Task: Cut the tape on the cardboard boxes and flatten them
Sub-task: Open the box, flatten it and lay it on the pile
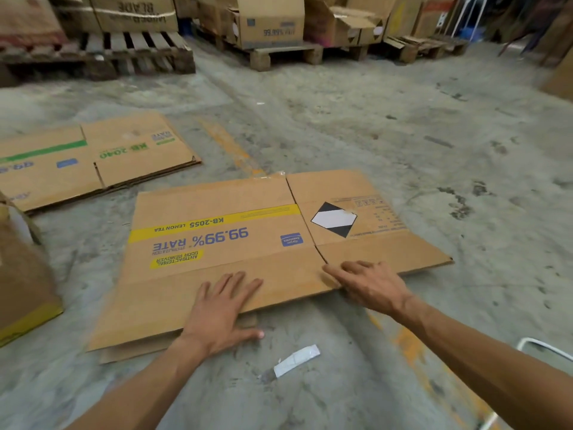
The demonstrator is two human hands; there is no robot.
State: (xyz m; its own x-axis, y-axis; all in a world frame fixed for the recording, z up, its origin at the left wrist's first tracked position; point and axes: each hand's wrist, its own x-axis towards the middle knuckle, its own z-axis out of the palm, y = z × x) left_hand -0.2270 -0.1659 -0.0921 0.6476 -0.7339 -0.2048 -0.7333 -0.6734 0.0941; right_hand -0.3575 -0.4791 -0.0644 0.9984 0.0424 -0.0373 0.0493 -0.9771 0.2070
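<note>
The concrete floor (356, 125) carries everything here. Along its far edge stand wooden pallets (136, 54) loaded with stacked cardboard boxes (266, 23); several of these are open at the top with flaps up, and I cannot tell what is in them.

In the middle of the floor, straight in front of me, lies the flattened box (223, 243) with a yellow stripe and blue print reading 99.99% RATE, upside down to me. It lies flat on the concrete, its near edge close to me, its right panel bearing a black-and-white diamond label (334, 219).

Toward the left edge of the floor, beyond it, lies another flattened box (93, 159) with a green stripe. At the near left edge stands an upright box (21, 274), only partly in view.

My left hand (221, 311) lies palm down on the near flap of the yellow-striped box, fingers straight and spread, thumb reaching off the edge onto the concrete. My right hand (369, 285) rests flat at the near edge of the right flap, fingers extended, gripping nothing.

On the floor just nearer than my left hand lies a small white-handled knife (293, 361), apart from both hands.
</note>
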